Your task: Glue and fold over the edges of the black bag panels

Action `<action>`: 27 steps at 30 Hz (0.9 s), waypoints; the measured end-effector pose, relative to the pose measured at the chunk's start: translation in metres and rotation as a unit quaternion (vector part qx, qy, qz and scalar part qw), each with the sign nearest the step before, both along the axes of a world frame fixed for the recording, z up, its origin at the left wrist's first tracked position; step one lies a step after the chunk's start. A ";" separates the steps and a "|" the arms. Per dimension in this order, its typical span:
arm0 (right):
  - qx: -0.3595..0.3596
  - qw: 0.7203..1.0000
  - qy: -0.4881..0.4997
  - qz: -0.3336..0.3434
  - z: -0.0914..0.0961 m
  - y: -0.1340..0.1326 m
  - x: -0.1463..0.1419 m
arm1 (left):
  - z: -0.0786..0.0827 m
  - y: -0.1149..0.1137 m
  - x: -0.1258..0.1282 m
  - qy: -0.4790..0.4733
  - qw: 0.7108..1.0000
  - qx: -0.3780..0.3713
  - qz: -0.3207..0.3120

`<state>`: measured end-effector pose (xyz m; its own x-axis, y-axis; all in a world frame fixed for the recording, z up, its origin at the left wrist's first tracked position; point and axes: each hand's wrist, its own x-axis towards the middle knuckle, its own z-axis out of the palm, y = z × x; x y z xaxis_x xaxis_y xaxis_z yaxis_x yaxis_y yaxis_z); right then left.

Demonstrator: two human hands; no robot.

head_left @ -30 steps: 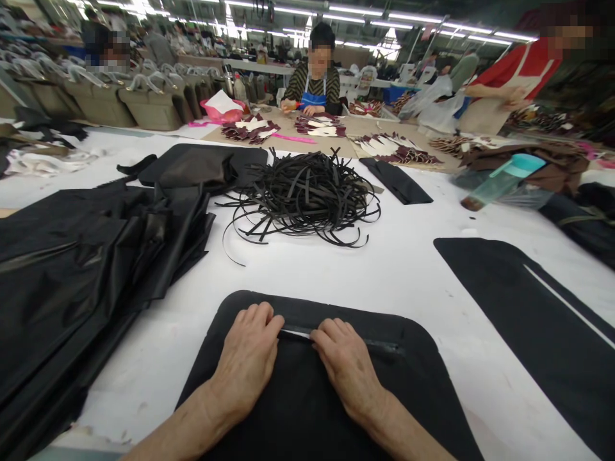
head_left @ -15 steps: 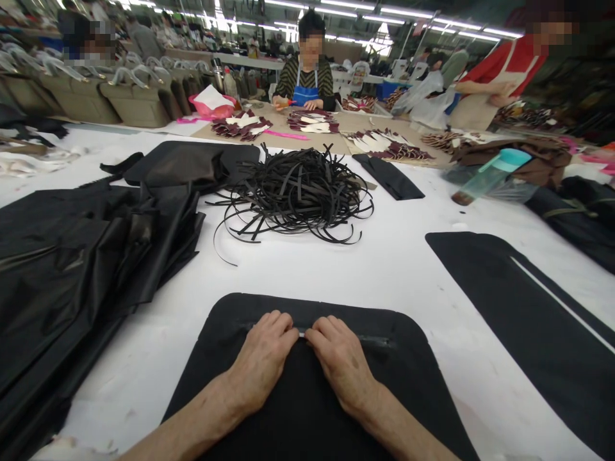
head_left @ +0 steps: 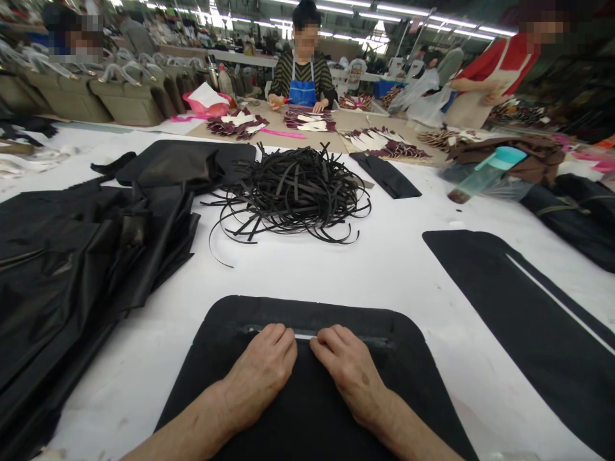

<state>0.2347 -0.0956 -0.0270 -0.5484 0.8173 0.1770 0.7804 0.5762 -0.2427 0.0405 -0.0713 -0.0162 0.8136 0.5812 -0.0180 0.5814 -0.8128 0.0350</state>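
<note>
A black fabric panel (head_left: 307, 314) with rounded corners lies flat on the white table right before me. A narrow slit with a pale strip (head_left: 307, 333) runs across its upper part. My left hand (head_left: 262, 371) rests on the panel with curled fingertips pressing at the slit's lower edge. My right hand (head_left: 348, 368) lies close beside it, fingers bent and pressing on the same edge, with a short bit of pale strip showing between the two hands.
A tangle of black strips (head_left: 293, 189) lies mid-table. Heaped black fabric (head_left: 81, 256) fills the left side, another slit black panel (head_left: 519, 301) the right. A teal-capped bottle (head_left: 483, 174) lies on its side. A seated person (head_left: 302, 77) and another person in red (head_left: 490, 77) work at the far side.
My hands drew together along the slit, then parted slightly. The view tilted a little, so the table things sit slightly higher in the picture.
</note>
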 end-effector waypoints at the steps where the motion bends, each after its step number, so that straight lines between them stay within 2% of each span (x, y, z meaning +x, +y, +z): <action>1: 0.005 1.000 -0.003 0.002 -0.001 0.000 -0.001 | 0.000 -0.001 0.002 0.002 1.000 -0.004 0.002; 7: 0.013 1.000 -0.014 0.022 -0.001 0.000 0.002 | -0.003 -0.002 0.005 -0.013 0.999 -0.037 -0.013; 12: 0.011 0.997 -0.056 0.042 0.004 -0.004 0.026 | -0.005 -0.005 0.006 0.009 0.997 0.050 -0.058; 18: 0.053 0.992 -0.102 0.055 0.003 -0.010 0.051 | -0.010 -0.007 0.016 0.017 0.995 0.095 -0.037; 27: 0.087 0.984 -0.150 0.039 0.003 -0.026 0.094 | -0.021 -0.007 0.008 -0.022 0.986 0.159 -0.039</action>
